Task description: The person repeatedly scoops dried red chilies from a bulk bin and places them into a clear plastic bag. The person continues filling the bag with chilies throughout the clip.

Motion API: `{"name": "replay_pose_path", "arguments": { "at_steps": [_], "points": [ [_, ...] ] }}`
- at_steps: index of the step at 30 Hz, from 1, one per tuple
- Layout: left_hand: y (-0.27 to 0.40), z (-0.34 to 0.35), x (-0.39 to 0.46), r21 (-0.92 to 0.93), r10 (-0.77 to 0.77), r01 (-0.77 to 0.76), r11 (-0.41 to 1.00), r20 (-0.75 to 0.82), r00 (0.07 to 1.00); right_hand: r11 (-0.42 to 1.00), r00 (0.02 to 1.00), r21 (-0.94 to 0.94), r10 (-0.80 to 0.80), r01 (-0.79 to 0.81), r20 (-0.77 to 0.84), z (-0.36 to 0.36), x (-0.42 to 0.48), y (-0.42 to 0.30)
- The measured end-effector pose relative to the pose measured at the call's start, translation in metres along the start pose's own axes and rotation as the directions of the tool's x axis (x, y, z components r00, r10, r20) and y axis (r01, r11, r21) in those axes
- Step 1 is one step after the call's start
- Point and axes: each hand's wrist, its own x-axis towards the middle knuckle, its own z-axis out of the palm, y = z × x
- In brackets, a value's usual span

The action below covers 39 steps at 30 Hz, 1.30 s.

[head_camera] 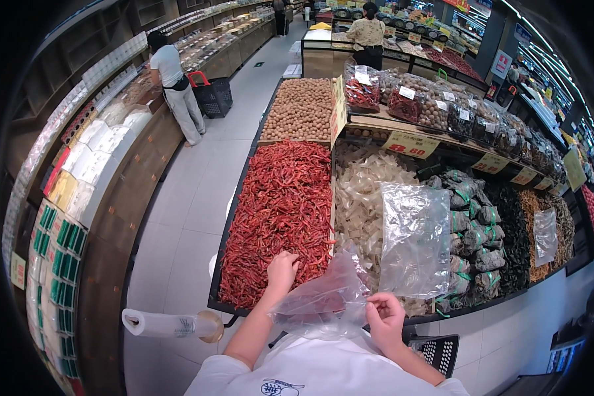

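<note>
My left hand [282,271] is at the near part of a bin of dried red chilies [282,198], its fingers curled. Whether any chilies are between those fingers, I cannot tell. In my right hand [386,317] is the edge of a clear plastic bag [321,302], pinched between thumb and fingers. The bag spreads in front of my shirt, partly over the near edge of the bins. Beyond my right hand, another clear plastic bag [416,237] lies flat across pale translucent dried pieces [366,198] and grey bundles tied with green bands [475,232].
Round brown dried goods [297,109] fill the bin behind the chilies. Packed bags [430,109] line a raised shelf above price cards [411,144]. A plastic bag roll [163,324] sticks out at left. One person [171,84] stands beside a black basket [215,96]; another [366,37] stands farther back.
</note>
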Motion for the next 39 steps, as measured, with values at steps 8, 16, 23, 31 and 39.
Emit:
{"name": "replay_pose_path", "arguments": {
  "at_steps": [8,16,23,31,39],
  "points": [
    [-0.013,-0.023,0.005,-0.499,-0.186,0.090,0.862,-0.147,0.971,0.999,1.000,-0.045,-0.003,0.004,0.018,0.009,0.008,0.003],
    [-0.006,-0.060,-0.002,-0.887,-0.370,0.119,0.446,-0.062,0.927,0.998,0.998,-0.059,-0.004,0.008,0.067,0.013,0.020,0.003],
    [0.002,-0.081,-0.015,-0.838,-0.350,0.028,0.545,-0.198,0.916,0.996,0.996,-0.088,0.002,0.006,0.090,0.016,0.021,0.003],
    [0.052,-0.144,-0.044,-0.914,-0.192,0.009,0.405,-0.075,0.979,0.994,0.998,-0.113,-0.004,0.011,0.061,0.015,0.017,0.005],
    [0.083,-0.160,-0.075,-0.898,0.307,0.033,0.438,0.184,0.934,0.994,1.000,-0.111,0.000,0.001,0.012,0.013,0.013,0.005]
  ]
}}
